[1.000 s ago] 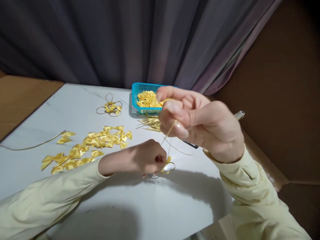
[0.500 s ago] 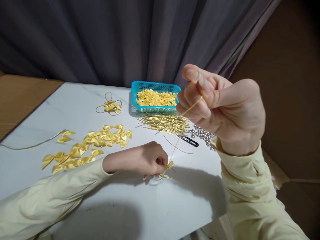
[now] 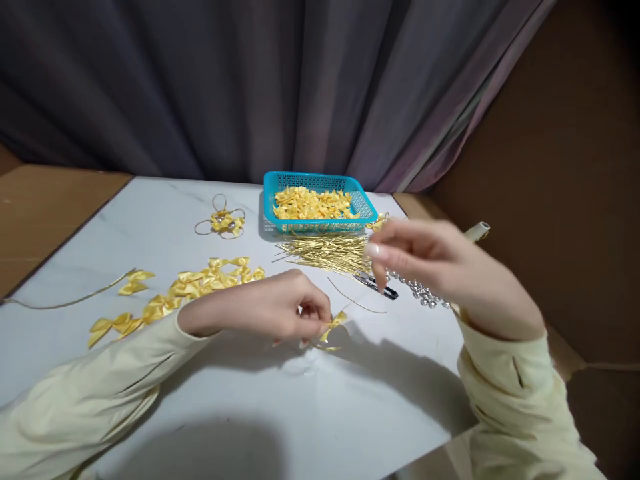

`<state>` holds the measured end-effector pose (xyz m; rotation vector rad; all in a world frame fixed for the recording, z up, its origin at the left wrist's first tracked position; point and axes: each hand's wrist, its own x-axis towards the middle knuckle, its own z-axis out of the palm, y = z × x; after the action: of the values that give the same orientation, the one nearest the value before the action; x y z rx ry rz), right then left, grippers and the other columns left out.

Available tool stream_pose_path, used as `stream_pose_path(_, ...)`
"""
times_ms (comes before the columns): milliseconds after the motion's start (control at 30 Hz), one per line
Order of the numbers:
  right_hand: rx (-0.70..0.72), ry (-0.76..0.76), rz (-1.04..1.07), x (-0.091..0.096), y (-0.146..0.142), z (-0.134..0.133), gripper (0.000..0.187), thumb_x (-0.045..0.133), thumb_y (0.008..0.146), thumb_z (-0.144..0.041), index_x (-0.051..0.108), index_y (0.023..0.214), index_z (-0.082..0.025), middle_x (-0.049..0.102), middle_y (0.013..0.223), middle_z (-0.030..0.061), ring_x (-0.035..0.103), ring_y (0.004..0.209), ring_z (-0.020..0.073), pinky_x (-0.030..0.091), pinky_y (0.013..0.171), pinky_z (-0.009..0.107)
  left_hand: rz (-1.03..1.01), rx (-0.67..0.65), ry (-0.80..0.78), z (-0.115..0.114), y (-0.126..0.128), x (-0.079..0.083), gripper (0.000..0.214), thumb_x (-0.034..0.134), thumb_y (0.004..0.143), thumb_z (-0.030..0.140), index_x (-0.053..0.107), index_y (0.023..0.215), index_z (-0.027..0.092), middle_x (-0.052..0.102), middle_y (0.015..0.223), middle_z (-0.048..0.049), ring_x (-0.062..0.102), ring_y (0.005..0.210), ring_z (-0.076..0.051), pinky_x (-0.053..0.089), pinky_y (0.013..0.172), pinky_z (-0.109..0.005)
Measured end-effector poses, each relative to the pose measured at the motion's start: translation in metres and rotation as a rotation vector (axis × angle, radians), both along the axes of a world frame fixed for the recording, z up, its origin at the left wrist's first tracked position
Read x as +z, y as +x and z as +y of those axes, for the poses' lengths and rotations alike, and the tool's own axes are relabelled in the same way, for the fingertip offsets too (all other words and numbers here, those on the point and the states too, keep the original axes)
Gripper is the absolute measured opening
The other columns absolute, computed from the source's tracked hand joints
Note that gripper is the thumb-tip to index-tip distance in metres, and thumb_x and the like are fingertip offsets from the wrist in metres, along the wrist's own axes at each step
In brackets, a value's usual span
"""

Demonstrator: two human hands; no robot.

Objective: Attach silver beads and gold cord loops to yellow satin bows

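Observation:
My left hand (image 3: 293, 307) is closed in a pinch low over the white table, gripping a yellow ribbon bow (image 3: 334, 327) by its left side. Thin gold wire loops (image 3: 327, 347) show beneath the bow, partly hidden by the fingers. To the right and higher up, my right hand (image 3: 425, 260) hovers with bent fingers, a gap showing between thumb and index finger. No wire can be made out in it. Below and behind its fingertips lie a black-handled cutter (image 3: 383, 288) and silver beads (image 3: 423, 293).
A blue basket (image 3: 320, 225) of yellow bows stands at the back. Gold wire pieces (image 3: 325, 253) are heaped before it. Loose bows (image 3: 190, 283) lie on the left, near a wire flower with bows (image 3: 227, 222). A single wire (image 3: 355, 298) lies mid-table.
My right hand has come down and turned, its fingers loosening; the taut wire it pulled upward no longer shows. My left hand still pinches the bow, slightly shifted.

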<state>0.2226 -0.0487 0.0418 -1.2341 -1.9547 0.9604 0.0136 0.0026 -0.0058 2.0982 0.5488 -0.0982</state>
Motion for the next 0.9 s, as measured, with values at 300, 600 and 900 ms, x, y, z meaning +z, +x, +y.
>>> stream_pose_path(300, 0.019, -0.143, -0.193, -0.052, -0.007, -0.043, 0.027, 0.052, 0.086, -0.034, 0.066, 0.076, -0.014, 0.049, 0.051, -0.0040, 0.035, 0.046, 0.0058, 0.027, 0.044, 0.018, -0.104, -0.019, 0.404, -0.023, 0.000, 0.013, 0.025, 0.041, 0.087, 0.021, 0.063, 0.075, 0.016, 0.059, 0.061, -0.0005, 0.051, 0.053, -0.010, 0.032, 0.051, -0.022)
stream_pose_path(600, 0.135, 0.196, -0.470, -0.054, -0.016, -0.056, 0.019, 0.040, 0.088, -0.014, 0.057, 0.080, -0.014, 0.055, 0.066, 0.0004, 0.044, 0.053, 0.0092, 0.031, 0.051, 0.023, -0.003, -0.047, 0.349, -0.028, -0.005, 0.016, 0.024, 0.042, 0.084, 0.018, 0.054, 0.064, 0.017, 0.053, 0.056, 0.0014, 0.048, 0.052, -0.010, 0.031, 0.052, -0.023)
stream_pose_path(900, 0.223, 0.598, -0.776, -0.065, -0.023, -0.060, 0.017, 0.040, 0.088, -0.012, 0.055, 0.082, -0.015, 0.059, 0.096, 0.0078, 0.049, 0.063, 0.0145, 0.029, 0.048, 0.028, -0.007, -0.109, 0.223, -0.023, -0.002, 0.011, 0.019, 0.045, 0.072, 0.007, 0.048, 0.055, 0.015, 0.040, 0.046, 0.0052, 0.036, 0.043, -0.007, 0.024, 0.045, -0.021)
